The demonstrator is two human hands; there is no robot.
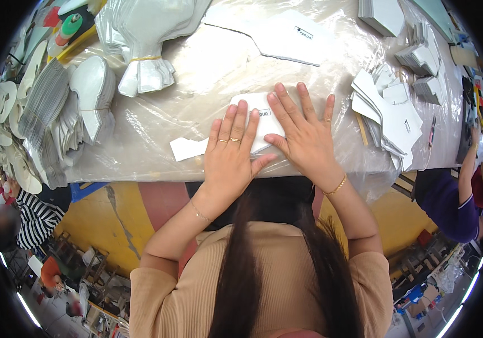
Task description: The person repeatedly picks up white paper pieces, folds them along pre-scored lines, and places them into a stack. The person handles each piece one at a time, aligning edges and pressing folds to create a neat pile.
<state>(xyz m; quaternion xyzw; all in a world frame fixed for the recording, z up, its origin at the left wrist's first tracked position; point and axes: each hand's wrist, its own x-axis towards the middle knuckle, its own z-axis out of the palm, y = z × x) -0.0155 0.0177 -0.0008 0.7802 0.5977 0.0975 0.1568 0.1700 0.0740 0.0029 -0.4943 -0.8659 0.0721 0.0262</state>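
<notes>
Both my hands lie flat on a white cut shoe-upper piece (261,130) with a small dark print, at the table's near edge. My left hand (231,147) presses down with its fingers stretched out and covers the piece's left part. A white strip (188,149) sticks out beside it; whether it belongs to the same piece is hidden under the hand. My right hand (307,132) is spread over the right side, thumb toward the print. Neither hand grips anything. Farther off lies another printed white piece (295,39).
Plastic sheeting covers the table (157,127). Banded white stacks (145,73) and curved pieces (92,93) stand at the left. A loose pile (390,121) lies at the right, near a slim pen-like tool (432,132). Other people (455,197) are at both sides.
</notes>
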